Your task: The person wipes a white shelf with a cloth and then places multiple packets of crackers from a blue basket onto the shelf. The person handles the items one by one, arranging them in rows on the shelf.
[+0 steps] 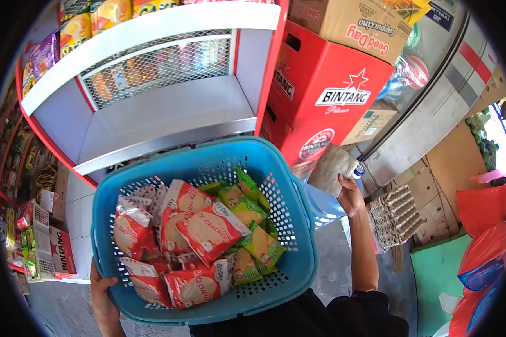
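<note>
A blue plastic basket (202,314) hangs in front of me, tilted a little, its left rim gripped by my left hand (103,290). Red and white rice cracker packets (213,229) fill its left and middle; green and yellow snack packets (251,215) lie on the right. Out to the right, my right hand (350,193) has its fingers closed on a flat grey-brown piece, perhaps cardboard or cloth (331,168). Just below that piece is a clear blue water gallon bottle (320,202) with a blue cap.
Ahead stands a white and red display case with a bare metal shelf (168,113). Red beer cartons (341,92) are stacked at its right, a brown carton (358,29) on top. Egg trays (396,219) lie right of my forearm. Snack racks (40,244) line the far left.
</note>
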A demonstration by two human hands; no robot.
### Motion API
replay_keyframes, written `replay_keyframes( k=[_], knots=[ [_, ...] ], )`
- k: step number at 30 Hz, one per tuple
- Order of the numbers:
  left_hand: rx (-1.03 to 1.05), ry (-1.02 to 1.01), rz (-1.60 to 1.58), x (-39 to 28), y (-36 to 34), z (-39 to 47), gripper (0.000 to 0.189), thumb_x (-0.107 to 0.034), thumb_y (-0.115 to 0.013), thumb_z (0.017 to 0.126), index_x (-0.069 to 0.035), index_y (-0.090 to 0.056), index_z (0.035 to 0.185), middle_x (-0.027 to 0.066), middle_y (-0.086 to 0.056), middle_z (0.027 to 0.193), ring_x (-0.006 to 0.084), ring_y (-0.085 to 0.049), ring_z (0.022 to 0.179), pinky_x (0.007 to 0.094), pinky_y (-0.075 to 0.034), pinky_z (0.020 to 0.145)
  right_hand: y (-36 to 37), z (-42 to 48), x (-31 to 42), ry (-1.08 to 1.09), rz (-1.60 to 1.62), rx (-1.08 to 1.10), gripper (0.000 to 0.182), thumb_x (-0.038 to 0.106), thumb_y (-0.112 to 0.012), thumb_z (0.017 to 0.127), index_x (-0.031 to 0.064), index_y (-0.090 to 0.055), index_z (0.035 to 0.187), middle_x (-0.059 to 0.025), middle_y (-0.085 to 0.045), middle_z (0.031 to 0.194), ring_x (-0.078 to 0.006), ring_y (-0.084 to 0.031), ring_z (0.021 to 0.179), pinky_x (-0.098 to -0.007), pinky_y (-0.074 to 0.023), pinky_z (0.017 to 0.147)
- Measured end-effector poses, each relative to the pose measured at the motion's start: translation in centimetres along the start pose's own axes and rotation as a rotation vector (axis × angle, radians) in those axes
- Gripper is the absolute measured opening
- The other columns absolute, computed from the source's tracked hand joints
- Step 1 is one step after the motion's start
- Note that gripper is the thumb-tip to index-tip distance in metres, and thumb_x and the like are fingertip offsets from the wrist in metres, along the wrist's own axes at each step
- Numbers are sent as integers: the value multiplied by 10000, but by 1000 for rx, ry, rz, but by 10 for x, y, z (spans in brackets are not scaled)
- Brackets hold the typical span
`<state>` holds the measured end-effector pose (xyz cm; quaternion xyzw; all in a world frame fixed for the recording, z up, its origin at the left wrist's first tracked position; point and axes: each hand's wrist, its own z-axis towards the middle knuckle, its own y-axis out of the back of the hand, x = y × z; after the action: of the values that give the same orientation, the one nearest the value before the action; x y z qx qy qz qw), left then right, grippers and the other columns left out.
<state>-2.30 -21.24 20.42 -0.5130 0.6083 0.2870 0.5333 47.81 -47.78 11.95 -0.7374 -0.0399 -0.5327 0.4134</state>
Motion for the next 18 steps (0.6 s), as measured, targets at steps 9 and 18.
replay_keyframes(
  k=[9, 18],
  knots=[
    [-34, 63, -91, -11, -1, -9, 793, -16, -572, 528, 10, -330, 1283, 136, -544, 1119, 236, -566, 979, 339, -465, 874, -105, 85, 13, 816, -651, -275, 287, -11, -424, 867, -56, -488, 1143, -154, -571, 1104, -188, -558, 957, -279, -422, 841],
    [76, 44, -94, -15, 13, 9, 732, -166, -630, 644, 36, -331, 1281, 139, -511, 1162, 228, -506, 1076, 342, -389, 942, -133, 142, -19, 913, -843, -230, 336, -35, -446, 825, -33, -515, 1154, -157, -618, 1007, -200, -586, 923, -300, -444, 803]
  ],
)
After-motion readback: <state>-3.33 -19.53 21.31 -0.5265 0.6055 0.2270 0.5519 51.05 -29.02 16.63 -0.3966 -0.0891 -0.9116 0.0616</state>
